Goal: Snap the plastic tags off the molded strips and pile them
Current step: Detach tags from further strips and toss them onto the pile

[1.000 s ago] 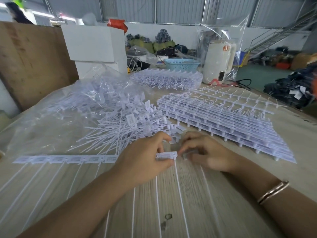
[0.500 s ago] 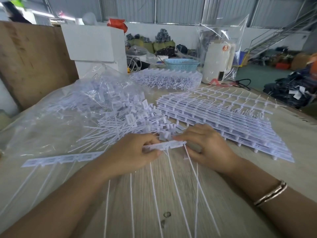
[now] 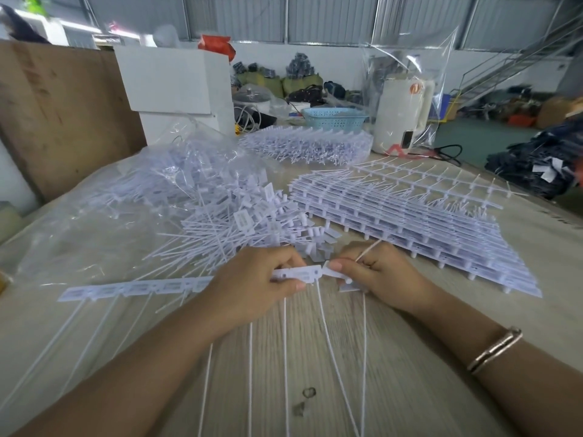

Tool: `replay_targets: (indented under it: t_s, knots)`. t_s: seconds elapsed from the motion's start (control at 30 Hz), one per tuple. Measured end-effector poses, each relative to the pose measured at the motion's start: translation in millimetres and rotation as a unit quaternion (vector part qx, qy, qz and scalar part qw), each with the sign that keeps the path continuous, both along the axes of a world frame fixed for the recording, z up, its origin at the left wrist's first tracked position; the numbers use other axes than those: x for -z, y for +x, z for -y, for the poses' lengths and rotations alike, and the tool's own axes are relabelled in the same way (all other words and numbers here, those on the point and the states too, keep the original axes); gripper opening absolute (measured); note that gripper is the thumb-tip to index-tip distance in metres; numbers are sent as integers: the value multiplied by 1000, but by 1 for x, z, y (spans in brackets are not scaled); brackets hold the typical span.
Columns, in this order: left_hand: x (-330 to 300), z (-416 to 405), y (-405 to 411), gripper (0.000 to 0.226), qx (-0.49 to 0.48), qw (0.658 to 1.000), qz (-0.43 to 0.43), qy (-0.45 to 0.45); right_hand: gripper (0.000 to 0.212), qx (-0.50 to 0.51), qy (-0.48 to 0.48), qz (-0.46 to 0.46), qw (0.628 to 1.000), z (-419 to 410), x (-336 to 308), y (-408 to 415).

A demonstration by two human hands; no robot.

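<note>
A white molded strip (image 3: 132, 288) lies across the wooden table in front of me, its long thin tails running toward me. My left hand (image 3: 252, 279) grips the strip's right end. My right hand (image 3: 378, 272) pinches the end tag (image 3: 334, 272), which is bent at an angle to the strip, and holds other snapped tags whose tails stick out above and below the fist. Just beyond my hands lies the pile of loose tags (image 3: 246, 225). A stack of whole strips (image 3: 410, 222) lies to the right.
A clear plastic bag (image 3: 104, 216) with more tags spreads over the table's left side. Another bundle of strips (image 3: 309, 143) sits farther back, with a blue basket (image 3: 334, 116), a white box (image 3: 176, 86) and a white appliance in plastic (image 3: 403, 115) behind. A wooden board (image 3: 56, 115) stands at left.
Both hands have shifted along the strip. The end tag in my right hand has bent away from the strip, and the strip has slid to the right through my left hand.
</note>
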State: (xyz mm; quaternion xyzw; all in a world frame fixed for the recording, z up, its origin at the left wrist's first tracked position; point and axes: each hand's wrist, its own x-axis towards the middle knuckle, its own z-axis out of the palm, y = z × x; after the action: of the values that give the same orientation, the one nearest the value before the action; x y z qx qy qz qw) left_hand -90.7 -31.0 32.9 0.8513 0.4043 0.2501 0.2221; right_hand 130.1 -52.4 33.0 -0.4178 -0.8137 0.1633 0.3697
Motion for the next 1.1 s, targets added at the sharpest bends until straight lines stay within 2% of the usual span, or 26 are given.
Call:
replay_targets:
  t_s: [0.23, 0.33, 0.4, 0.47, 0.5, 0.53, 0.6, 0.63, 0.8, 0.87, 0.97, 1.0, 1.1]
  knots:
    - [-5, 5, 5, 10, 32, 999, 37, 10, 27, -35, -74, -90, 993, 1, -5, 4]
    - [-7, 6, 4, 10, 42, 998, 41, 7, 27, -54, -98, -93, 989, 1, -5, 5]
    - [-5, 6, 0, 8, 49, 999, 19, -3, 28, -12, -120, -155, 981, 1, -4, 11]
    - [-3, 6, -5, 8, 56, 998, -15, -11, 26, 75, -120, -226, 964, 1, -7, 27]
    - [-2, 6, -6, 9, 55, 998, -20, -12, 25, 99, -98, -204, 969, 1, -8, 38]
    - [-2, 5, -7, 9, 52, 998, -18, -7, 22, 107, -80, -140, 981, 2, -10, 46]
    - [-3, 4, -7, 11, 39, 999, -19, 16, 17, 78, -73, -5, 994, 2, -11, 51]
    - [-4, 5, -6, 12, 35, 999, -26, 30, 19, 60, -80, 23, 995, 2, -9, 50]
    - [-9, 9, -6, 22, -13, 997, -36, 65, 23, -14, -158, 35, 987, 1, -5, 45]
    - [-10, 10, -4, 20, -24, 998, -23, 61, 35, -22, -165, 53, 985, 2, -4, 47]
    - [-12, 15, -2, 8, -17, 999, -14, 42, 39, -25, -188, 71, 979, 3, -7, 44]
    - [-14, 16, -2, 5, -13, 999, -13, 31, 41, -26, -189, 84, 978, 4, -7, 42]
    - [-17, 17, -1, 19, -8, 1000, 3, 7, 41, -18, -133, 72, 988, 8, -11, 36]
